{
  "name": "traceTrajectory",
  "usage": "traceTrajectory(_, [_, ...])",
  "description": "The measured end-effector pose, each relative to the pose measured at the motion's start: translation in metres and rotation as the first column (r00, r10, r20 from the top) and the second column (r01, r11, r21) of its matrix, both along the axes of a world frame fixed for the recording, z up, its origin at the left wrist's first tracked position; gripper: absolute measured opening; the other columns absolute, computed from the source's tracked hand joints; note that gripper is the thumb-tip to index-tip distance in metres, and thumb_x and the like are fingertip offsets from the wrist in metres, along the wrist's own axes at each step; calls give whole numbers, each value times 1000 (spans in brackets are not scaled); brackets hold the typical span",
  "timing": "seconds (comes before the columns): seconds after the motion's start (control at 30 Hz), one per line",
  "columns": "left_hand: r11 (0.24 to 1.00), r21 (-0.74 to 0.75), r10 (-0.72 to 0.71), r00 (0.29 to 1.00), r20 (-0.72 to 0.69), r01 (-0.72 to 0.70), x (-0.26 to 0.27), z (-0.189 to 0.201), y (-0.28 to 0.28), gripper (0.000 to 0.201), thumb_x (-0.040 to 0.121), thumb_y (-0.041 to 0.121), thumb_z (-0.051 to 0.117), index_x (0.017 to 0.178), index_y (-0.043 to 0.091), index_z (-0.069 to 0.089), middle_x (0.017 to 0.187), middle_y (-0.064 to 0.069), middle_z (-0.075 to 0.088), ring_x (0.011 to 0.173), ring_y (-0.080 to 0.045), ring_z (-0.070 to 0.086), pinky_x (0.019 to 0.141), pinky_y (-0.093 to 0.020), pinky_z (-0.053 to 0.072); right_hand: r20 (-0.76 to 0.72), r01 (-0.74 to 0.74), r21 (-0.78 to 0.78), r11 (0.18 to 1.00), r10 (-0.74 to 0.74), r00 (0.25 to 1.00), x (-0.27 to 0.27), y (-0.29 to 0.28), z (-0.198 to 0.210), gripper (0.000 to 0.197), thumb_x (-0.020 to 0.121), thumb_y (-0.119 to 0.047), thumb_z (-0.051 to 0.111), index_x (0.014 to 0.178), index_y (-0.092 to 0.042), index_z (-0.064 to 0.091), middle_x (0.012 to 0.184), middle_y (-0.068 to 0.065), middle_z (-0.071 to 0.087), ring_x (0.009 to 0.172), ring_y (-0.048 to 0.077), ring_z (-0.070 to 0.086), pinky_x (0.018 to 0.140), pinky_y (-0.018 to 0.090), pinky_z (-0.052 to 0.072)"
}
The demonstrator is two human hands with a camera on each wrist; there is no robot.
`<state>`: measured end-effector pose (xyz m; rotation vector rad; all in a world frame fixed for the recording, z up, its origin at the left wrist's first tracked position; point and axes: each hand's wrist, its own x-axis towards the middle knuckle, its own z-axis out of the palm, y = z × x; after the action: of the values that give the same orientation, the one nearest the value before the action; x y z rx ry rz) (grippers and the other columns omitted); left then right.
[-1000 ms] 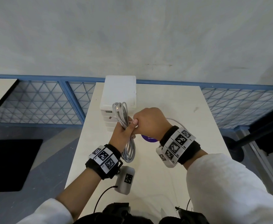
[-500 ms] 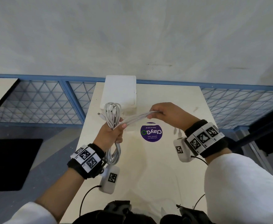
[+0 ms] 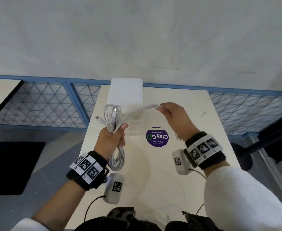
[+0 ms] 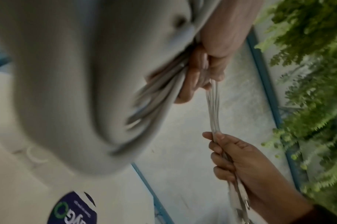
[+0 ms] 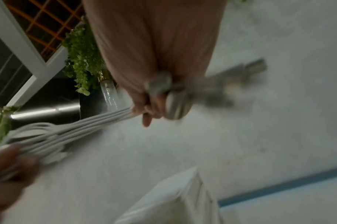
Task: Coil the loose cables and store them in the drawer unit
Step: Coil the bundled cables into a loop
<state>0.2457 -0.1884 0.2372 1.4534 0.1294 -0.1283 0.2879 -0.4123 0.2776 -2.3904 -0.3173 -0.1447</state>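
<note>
Left hand (image 3: 111, 139) fists the looped white cables (image 3: 113, 117) upright, right hand (image 3: 174, 116) pinches their strands out rightward, above the counter (image 3: 153, 180).

White cables (image 3: 114, 117) bunched in looped coil, held above desk, several strands stretched sideways; white drawer unit (image 3: 126, 92) upright behind, at the desk's far edge.

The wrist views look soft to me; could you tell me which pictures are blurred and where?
Head view: mostly sharp, with the cable bundle and left hand crisp and slight motion smear at the right hand. Left wrist view: a large, heavily blurred grey shape fills the near left. Right wrist view: soft throughout, with the connector ends beyond the hand streaked.
</note>
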Motion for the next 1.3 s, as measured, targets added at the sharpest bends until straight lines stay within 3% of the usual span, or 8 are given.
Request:
traceTrajectory(0.2, [986,-167,18,999,-42,-25,-2,-3,-30,13,90,24,49,93,18,61,40,11,29,38,-7,25,43,-21,32,-43,11,201,979,-2,999,-22,53,-13,28,96,-17,46,85,2,63,62,-2,48,62,15,43,63,27,32])
traceTrajectory(0.37, [980,-188,51,996,-72,-63,4,2,-41,25,86,31,53,71,12,58,37,9,35,36,-9,33,43,-22,38,-42,-99,182,978,108,993,-34,75,-17,27,95,-9,38,113,-2,57,93,19,59,85,26,55,77,32,44])
traceTrajectory(0.53, [990,-115,71,995,-73,-79,8,-5,-38,31,71,47,63,77,18,68,69,-8,69,65,-19,66,57,-26,54,-64,-193,74,978,198,978,-49,80,-17,58,82,-40,26,128,-12,46,120,15,54,97,33,60,84,46,52])
traceTrajectory(0.63, [987,-133,75,993,-95,-87,9,-4,-40,51,58,61,66,77,14,70,85,-25,67,78,-32,65,73,-38,54,-89,-225,49,973,228,970,-44,76,-24,51,82,-44,23,115,-15,49,98,17,62,84,33,60,75,50,52])
traceTrajectory(0.73, [975,-168,123,985,-124,-143,11,-1,-42,36,75,50,62,71,14,66,80,-21,65,75,-32,64,76,-40,53,-132,-228,40,973,231,964,-43,75,-25,46,88,-40,27,125,-19,43,98,14,59,84,30,58,77,49,51])
traceTrajectory(0.97, [963,-246,63,981,-183,-108,15,-2,-43,45,88,44,48,106,5,60,103,-19,64,96,-29,62,82,-38,52,-149,-155,181,971,183,972,-53,69,-34,56,96,-9,41,147,-16,19,127,18,52,116,27,51,102,34,40])
traceTrajectory(1.13, [947,-314,4,980,-199,-68,7,-5,-63,46,91,44,39,124,14,53,123,-6,59,108,-14,61,93,-33,50,-69,-114,138,984,125,990,-62,59,-54,58,90,-1,40,145,-14,24,112,13,49,102,24,47,95,31,42])
traceTrajectory(1.3, [927,-375,-59,971,-233,-34,0,-10,-85,29,91,46,37,89,26,57,88,9,61,76,0,67,63,-17,54,-146,-109,346,932,168,975,-71,45,-68,57,93,-16,43,144,-22,20,122,5,35,109,8,42,96,2,31])
